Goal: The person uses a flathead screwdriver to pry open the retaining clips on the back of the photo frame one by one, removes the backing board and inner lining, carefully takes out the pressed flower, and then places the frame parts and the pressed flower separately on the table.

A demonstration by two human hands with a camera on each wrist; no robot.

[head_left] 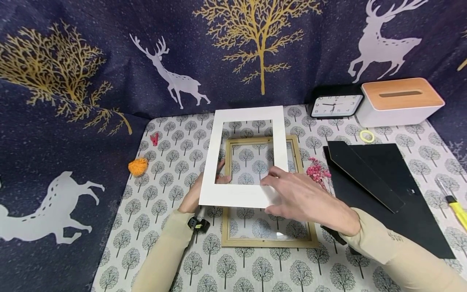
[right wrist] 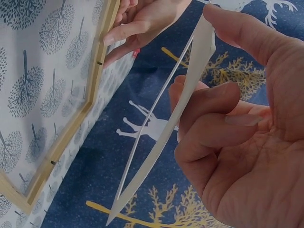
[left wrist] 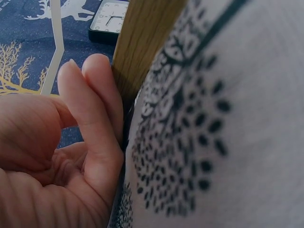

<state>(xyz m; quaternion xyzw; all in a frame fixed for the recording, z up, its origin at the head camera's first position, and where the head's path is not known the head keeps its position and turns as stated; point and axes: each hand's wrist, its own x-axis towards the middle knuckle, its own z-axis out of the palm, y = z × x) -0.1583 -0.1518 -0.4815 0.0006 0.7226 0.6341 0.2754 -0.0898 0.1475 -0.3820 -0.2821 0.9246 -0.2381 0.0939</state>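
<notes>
A white picture mat (head_left: pixel 242 195) with a rectangular opening is held above a wooden picture frame (head_left: pixel 270 243). My right hand (head_left: pixel 299 194) pinches the mat by its lower right part, thumb on one side and curled fingers on the other. In the right wrist view the mat (right wrist: pixel 164 135) is seen nearly edge-on. Beneath it, the frame lies on the table with a clear pane inside. My left hand (head_left: pixel 198 188), partly hidden by the mat, is at the frame's left side. Up close, the left fingers (left wrist: pixel 97 114) rest beside the wooden edge (left wrist: pixel 142 38).
Right of the frame lie pink dried flowers (head_left: pixel 318 172) and a black backing board (head_left: pixel 386 194) with its stand. A clock (head_left: pixel 336 106), a tissue box (head_left: pixel 401 99), a yellow ring (head_left: pixel 367 136) and a yellow-handled tool (head_left: pixel 457 211) are there too. Orange yarn (head_left: pixel 138 166) and a red clip (head_left: pixel 155 139) lie left.
</notes>
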